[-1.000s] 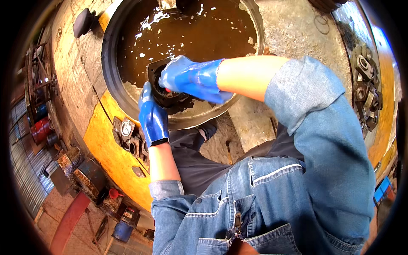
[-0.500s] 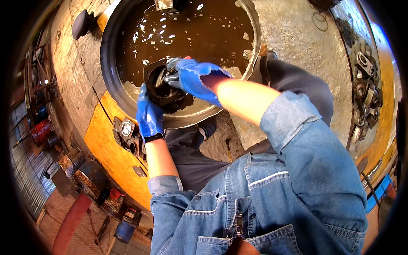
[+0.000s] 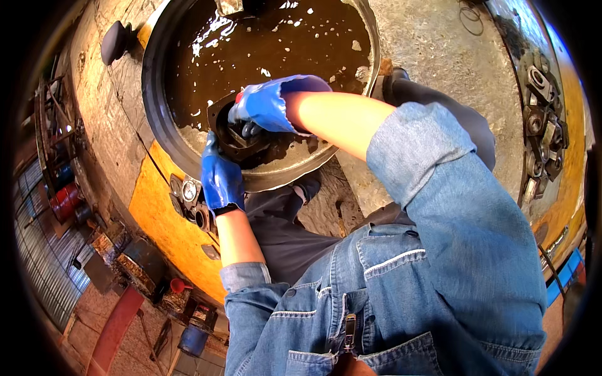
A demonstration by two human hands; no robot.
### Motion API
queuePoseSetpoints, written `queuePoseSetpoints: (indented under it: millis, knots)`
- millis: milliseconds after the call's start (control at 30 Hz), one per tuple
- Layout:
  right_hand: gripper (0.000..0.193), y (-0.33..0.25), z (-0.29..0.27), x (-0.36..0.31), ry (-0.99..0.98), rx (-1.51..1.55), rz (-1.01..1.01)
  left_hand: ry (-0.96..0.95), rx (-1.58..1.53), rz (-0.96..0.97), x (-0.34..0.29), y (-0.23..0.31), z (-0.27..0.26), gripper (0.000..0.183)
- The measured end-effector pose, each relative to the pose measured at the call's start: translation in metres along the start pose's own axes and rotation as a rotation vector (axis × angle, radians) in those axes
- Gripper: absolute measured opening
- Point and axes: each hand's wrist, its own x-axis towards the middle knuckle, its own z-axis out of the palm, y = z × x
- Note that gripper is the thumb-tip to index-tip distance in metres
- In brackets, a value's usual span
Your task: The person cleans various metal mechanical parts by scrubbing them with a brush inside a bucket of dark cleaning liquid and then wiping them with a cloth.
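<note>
Both gloved hands grip a dark round part (image 3: pixel 235 135) at the near edge of a basin (image 3: pixel 157 119) of brown liquid: left hand (image 3: pixel 219 178) grasps its lower rim, right hand (image 3: pixel 266 106) presses fingers onto its top.

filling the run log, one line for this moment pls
left hand: gripping round black part | right hand: reaching inside it | place: basin of brown liquid

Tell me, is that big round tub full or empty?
Partly full. The tub holds shiny brown liquid, but bare bottom shows near its front edge, where both blue-gloved hands hold a dark round part.
</note>
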Motion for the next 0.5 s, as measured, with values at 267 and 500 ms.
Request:
queuePoseSetpoints:
  millis: [267,500]
  knots:
    - [0.022,-0.031,-0.050,-0.020,-0.124,-0.306,0.187,0.004,-0.915,-0.262,0.000,0.006,0.007,0.053]
    - [0.019,-0.036,-0.017,-0.002,-0.213,-0.707,-0.207,-0.012,-1.125,-0.226,0.010,-0.001,0.013,0.049]
